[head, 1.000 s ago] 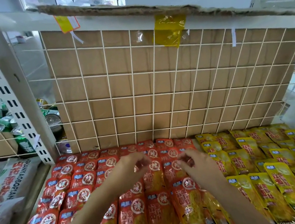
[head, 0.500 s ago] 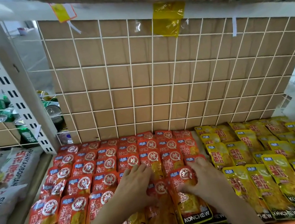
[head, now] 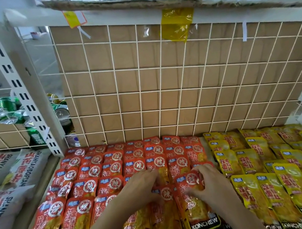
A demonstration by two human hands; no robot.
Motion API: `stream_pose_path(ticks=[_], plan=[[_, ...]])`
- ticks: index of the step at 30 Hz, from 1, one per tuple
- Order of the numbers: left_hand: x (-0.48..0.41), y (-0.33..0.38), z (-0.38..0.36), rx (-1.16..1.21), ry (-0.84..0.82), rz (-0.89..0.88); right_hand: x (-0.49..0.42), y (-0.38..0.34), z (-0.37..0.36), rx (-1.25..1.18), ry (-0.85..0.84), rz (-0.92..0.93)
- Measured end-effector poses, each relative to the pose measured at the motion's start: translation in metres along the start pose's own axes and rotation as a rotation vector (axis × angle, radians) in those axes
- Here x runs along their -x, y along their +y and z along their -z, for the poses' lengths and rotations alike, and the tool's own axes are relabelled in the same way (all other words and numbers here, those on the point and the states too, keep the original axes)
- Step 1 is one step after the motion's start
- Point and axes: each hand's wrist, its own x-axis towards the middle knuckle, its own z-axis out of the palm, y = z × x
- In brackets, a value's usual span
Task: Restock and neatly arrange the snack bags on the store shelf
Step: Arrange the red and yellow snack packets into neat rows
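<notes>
a: what's different on the shelf point(head: 32, 212) from a second ago?

b: the big blocks sit as they did. the red snack bags point(head: 95, 170) fill the left side in rows running back to the wire back panel point(head: 162, 92), and the yellow snack bags point(head: 275, 163) fill the right. it's the hands that have moved: they were up at the far rows with fingers curled, and now both are back over the near rows.

a: and how do they stand now?

b: the left hand point(head: 139, 191) lies flat, fingers straight, pressing on the middle of the red block. the right hand point(head: 213, 186) is clamped on the loose red bag point(head: 194, 207), thumb and fingers pinching its top edge. it's at the near right of the red block, near the yellow ones.

a: what does that mean for the job?

b: i'd judge the far rows are settled and this bag is being seated in the near row. it rides on top of its neighbours, a little tilted, so it wants squaring.
</notes>
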Motion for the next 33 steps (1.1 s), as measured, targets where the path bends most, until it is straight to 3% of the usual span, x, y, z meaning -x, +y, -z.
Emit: stream_pose_path(ticks=[10,22,33], plan=[[-0.01,-0.003,-0.003,0.107,0.038,-0.042,-0.007,0.015,-0.004,-0.147,0.194,0.032],[-0.03,-0.013,0.011,0.304,0.089,-0.034,-0.013,0.021,0.002,-0.394,0.121,-0.071],[-0.037,-0.032,0.013,0.297,0.123,-0.018,-0.014,-0.024,-0.008,-0.401,0.029,0.066]])
